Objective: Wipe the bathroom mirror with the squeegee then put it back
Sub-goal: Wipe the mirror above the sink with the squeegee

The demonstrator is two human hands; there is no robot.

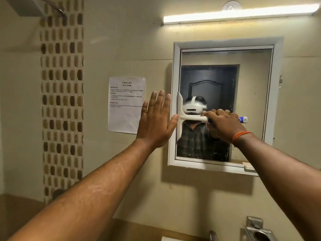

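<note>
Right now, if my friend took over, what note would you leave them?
Right hand grips the white squeegee with the blue handle; its blade stands upright at the left edge of the white-framed wall mirror.
Left hand is open and flat beside the frame, thumb touching the squeegee.
Done: squeegee is on the glass. How much is wiped cannot be told.
Left: finish wiping, then put the squeegee back.

One mirror (pixel 243 80), one squeegee (pixel 184 117), two hands, left hand (pixel 154 122) and right hand (pixel 224 124), one printed sheet (pixel 126 105), one tube light (pixel 238 14), one metal holder (pixel 258 232).
</note>
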